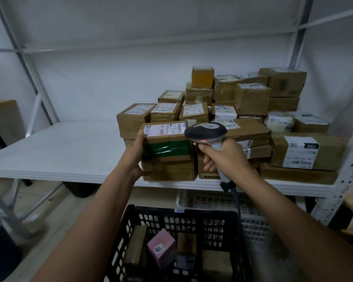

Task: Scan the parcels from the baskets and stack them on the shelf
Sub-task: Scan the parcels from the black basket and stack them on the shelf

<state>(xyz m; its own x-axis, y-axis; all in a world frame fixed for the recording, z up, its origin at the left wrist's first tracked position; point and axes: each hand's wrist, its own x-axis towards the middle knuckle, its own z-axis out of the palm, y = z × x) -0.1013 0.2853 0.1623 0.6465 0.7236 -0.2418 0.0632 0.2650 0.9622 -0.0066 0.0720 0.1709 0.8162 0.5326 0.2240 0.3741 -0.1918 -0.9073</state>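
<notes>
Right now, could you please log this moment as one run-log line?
left hand: holds green-taped parcel | right hand: grips scanner over label | black basket: parcels remain

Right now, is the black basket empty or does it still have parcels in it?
Not empty. The black basket still holds several parcels, including a pink box and brown ones beside it.
</notes>
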